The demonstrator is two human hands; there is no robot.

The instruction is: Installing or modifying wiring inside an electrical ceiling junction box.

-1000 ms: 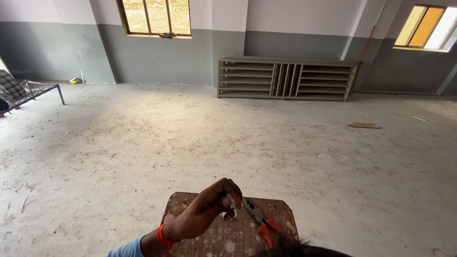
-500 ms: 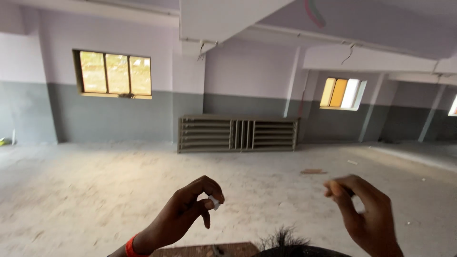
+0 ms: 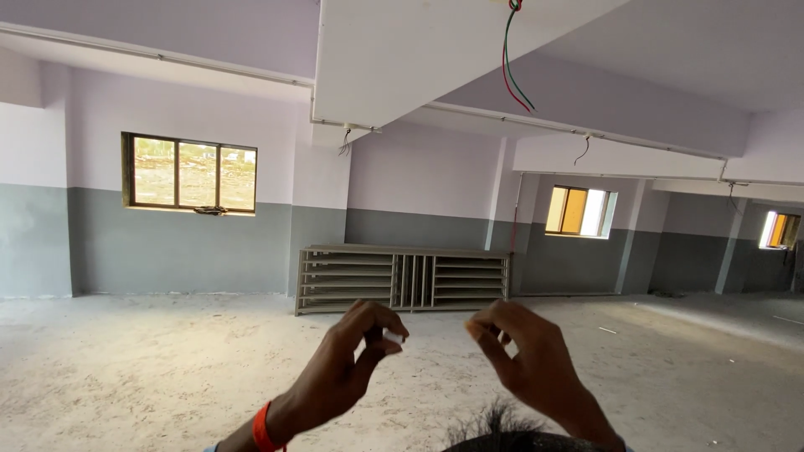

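While we raise both hands before us, our left hand (image 3: 347, 364) pinches a small white piece (image 3: 392, 337) at its fingertips; our right hand (image 3: 528, 360) curls beside it, fingers pinched together. Beyond stands a grey slatted rack (image 3: 402, 279) against the wall.

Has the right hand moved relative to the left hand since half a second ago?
Yes. The right hand has come inward toward the left hand; the gap between them is clearly narrower. The camera also tilted, so judging against the grey louvred rack is unreliable.
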